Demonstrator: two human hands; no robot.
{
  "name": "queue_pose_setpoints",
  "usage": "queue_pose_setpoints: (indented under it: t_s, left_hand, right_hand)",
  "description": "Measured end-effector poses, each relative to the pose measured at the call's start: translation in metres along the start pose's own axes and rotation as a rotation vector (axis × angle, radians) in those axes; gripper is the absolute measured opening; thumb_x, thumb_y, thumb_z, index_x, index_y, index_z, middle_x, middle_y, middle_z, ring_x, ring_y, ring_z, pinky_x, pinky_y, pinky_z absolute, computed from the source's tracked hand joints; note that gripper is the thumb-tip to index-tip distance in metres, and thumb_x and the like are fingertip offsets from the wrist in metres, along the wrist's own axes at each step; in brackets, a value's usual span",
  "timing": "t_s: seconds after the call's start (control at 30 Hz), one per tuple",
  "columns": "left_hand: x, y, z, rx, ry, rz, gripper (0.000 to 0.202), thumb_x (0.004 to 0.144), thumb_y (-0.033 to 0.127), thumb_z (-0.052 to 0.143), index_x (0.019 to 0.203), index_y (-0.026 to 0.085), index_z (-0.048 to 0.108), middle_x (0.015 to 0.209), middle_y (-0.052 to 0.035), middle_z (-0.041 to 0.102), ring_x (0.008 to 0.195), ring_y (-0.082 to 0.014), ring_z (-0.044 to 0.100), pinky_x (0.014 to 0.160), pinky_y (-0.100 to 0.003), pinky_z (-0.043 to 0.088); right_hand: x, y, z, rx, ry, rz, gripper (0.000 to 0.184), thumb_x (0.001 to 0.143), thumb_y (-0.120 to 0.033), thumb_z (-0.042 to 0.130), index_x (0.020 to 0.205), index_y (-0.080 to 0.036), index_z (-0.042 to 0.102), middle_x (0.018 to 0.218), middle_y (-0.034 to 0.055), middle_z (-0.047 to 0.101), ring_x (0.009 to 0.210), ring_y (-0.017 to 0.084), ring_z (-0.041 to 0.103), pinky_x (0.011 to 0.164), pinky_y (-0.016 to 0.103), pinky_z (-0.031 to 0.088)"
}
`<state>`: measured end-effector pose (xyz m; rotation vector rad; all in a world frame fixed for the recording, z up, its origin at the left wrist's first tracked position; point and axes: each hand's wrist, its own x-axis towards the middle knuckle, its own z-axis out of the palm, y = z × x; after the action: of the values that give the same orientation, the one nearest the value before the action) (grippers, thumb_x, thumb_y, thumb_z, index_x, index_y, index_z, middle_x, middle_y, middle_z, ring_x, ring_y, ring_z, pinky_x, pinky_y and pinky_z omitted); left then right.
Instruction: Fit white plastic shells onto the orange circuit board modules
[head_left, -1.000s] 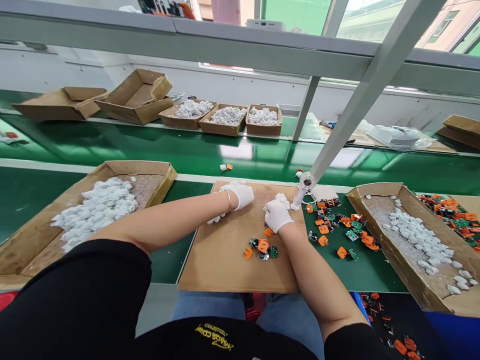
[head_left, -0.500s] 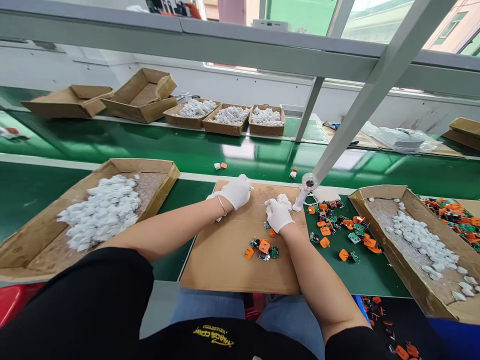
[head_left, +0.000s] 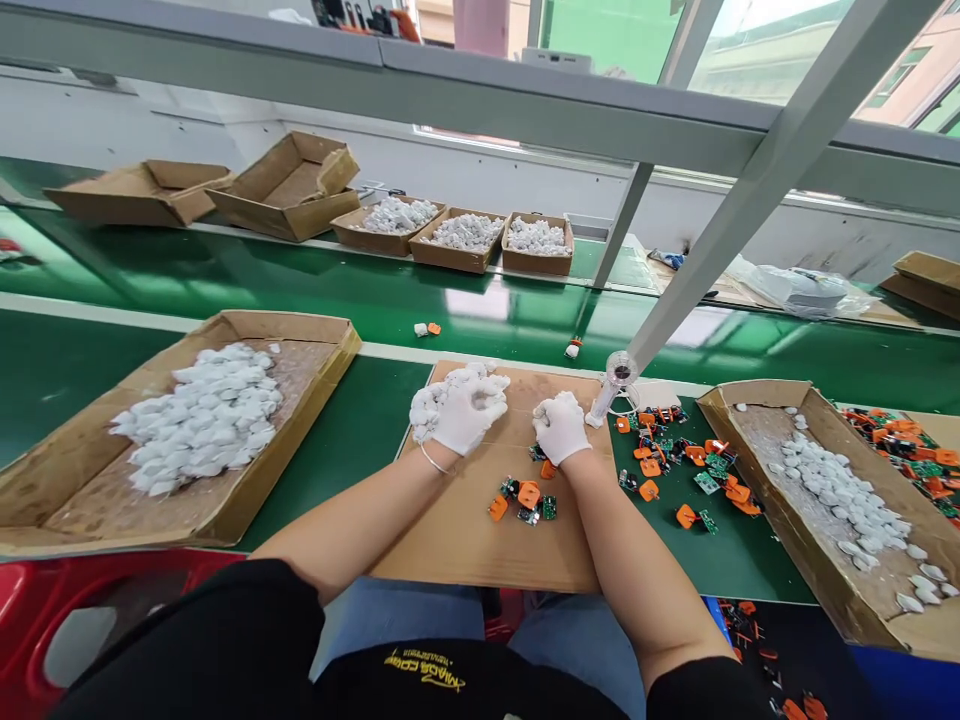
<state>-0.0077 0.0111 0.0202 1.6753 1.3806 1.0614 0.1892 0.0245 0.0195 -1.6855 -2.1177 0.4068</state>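
My left hand, in a white glove, hovers over the cardboard sheet, thumb and fingers curved apart. Beside and behind it lies a heap of small white pieces. My right hand, also gloved, has its fingers curled in at the right side of the sheet; what they pinch, if anything, is hidden. Just below its wrist sits an orange part near a bit of green circuit board. Closer to me on the sheet is a small cluster of orange parts and green circuit boards.
A cardboard tray of white pieces stands left, another tray right. Orange parts with circuit boards lie between sheet and right tray. A small clear-topped device stands by a slanted grey post. Green belt runs behind.
My left hand has turned and drawn back slightly, its fingers now apart, uncovering the white heap. My right hand stays nearly in place. The small pieces on the green belt have shifted left.
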Motion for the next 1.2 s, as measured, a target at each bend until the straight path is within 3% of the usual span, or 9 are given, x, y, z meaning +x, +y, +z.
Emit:
queue_pose_setpoints:
  t_s: [0.13,0.27,0.4,0.5,0.67,0.9,1.07,1.13,1.2]
  left_hand:
    - [-0.019,-0.008,0.015,-0.293,0.02,-0.071,0.03,0.069,0.037,0.069,0.088,0.017,0.058,0.097,-0.0083,0.069,0.091,-0.018,0.066,0.085,-0.035,0.055]
    - [-0.017,-0.013,0.017,-0.527,-0.086,-0.141,0.037,0.058,0.035,0.072,0.087,0.015,0.06,0.083,-0.0053,0.067,0.07,-0.0142,0.062,0.063,-0.029,0.052]
    - [-0.015,-0.015,0.015,-0.655,-0.18,-0.216,0.048,0.058,0.033,0.075,0.099,0.013,0.062,0.079,-0.0024,0.065,0.055,-0.0074,0.052,0.055,-0.024,0.044]
    - [-0.018,-0.015,0.014,-0.67,-0.236,-0.257,0.058,0.063,0.038,0.079,0.112,0.011,0.064,0.075,-0.0005,0.064,0.051,-0.0053,0.048,0.053,-0.021,0.038]
    - [-0.02,-0.009,0.013,-0.628,-0.295,-0.264,0.054,0.065,0.047,0.083,0.102,0.01,0.071,0.061,0.0021,0.058,0.047,-0.0041,0.039,0.047,-0.02,0.026]
    - [-0.017,-0.008,0.017,-0.655,-0.206,-0.29,0.042,0.064,0.045,0.082,0.084,0.013,0.062,0.058,0.0049,0.054,0.045,-0.0042,0.041,0.046,-0.019,0.03]
    - [-0.016,-0.01,0.019,-0.69,-0.184,-0.28,0.042,0.063,0.042,0.084,0.08,0.015,0.057,0.054,0.0068,0.052,0.043,-0.0042,0.041,0.044,-0.019,0.03]
    - [-0.016,-0.011,0.019,-0.702,-0.211,-0.278,0.042,0.062,0.041,0.086,0.077,0.014,0.058,0.053,0.0059,0.053,0.042,-0.004,0.041,0.043,-0.019,0.028]
    - [-0.016,-0.012,0.018,-0.729,-0.224,-0.272,0.043,0.061,0.04,0.086,0.082,0.013,0.06,0.059,0.0036,0.059,0.043,-0.0038,0.043,0.044,-0.019,0.031]
  right_hand:
    - [0.001,0.003,0.008,0.153,0.001,-0.017,0.012,0.084,-0.015,0.058,0.092,-0.019,0.066,0.089,0.0085,0.07,0.089,0.024,0.062,0.085,0.039,0.049]
    - [0.001,0.002,0.017,0.342,0.033,-0.021,0.013,0.089,-0.024,0.058,0.102,-0.02,0.059,0.094,0.0074,0.07,0.075,0.017,0.068,0.071,0.034,0.058]
    - [-0.003,-0.001,0.017,0.79,0.054,-0.07,0.029,0.077,-0.041,0.076,0.088,-0.022,0.057,0.088,0.005,0.07,0.069,0.018,0.07,0.065,0.035,0.062]
    - [-0.007,-0.002,0.014,0.906,-0.022,-0.083,0.039,0.064,-0.044,0.085,0.084,-0.022,0.06,0.082,0.0036,0.071,0.07,0.019,0.07,0.067,0.035,0.062]
    - [-0.009,-0.004,0.017,0.889,-0.061,-0.087,0.035,0.064,-0.039,0.082,0.088,-0.021,0.064,0.087,0.005,0.073,0.074,0.018,0.069,0.072,0.035,0.06]
    - [-0.002,0.002,0.009,0.568,0.109,-0.179,0.006,0.078,-0.022,0.061,0.083,-0.02,0.063,0.087,0.0062,0.07,0.088,0.022,0.064,0.087,0.041,0.054]
    - [-0.007,-0.003,0.008,0.396,-0.034,-0.267,0.027,0.079,-0.013,0.056,0.104,-0.016,0.066,0.099,0.0084,0.065,0.082,0.019,0.06,0.082,0.036,0.052]
    - [-0.01,-0.006,0.008,0.306,-0.082,-0.34,0.026,0.081,-0.018,0.061,0.106,-0.015,0.068,0.097,0.0083,0.062,0.081,0.019,0.057,0.081,0.036,0.05]
    - [-0.009,-0.007,0.007,0.186,-0.05,-0.353,0.021,0.084,-0.023,0.063,0.102,-0.015,0.071,0.092,0.0085,0.061,0.085,0.021,0.055,0.084,0.037,0.047]
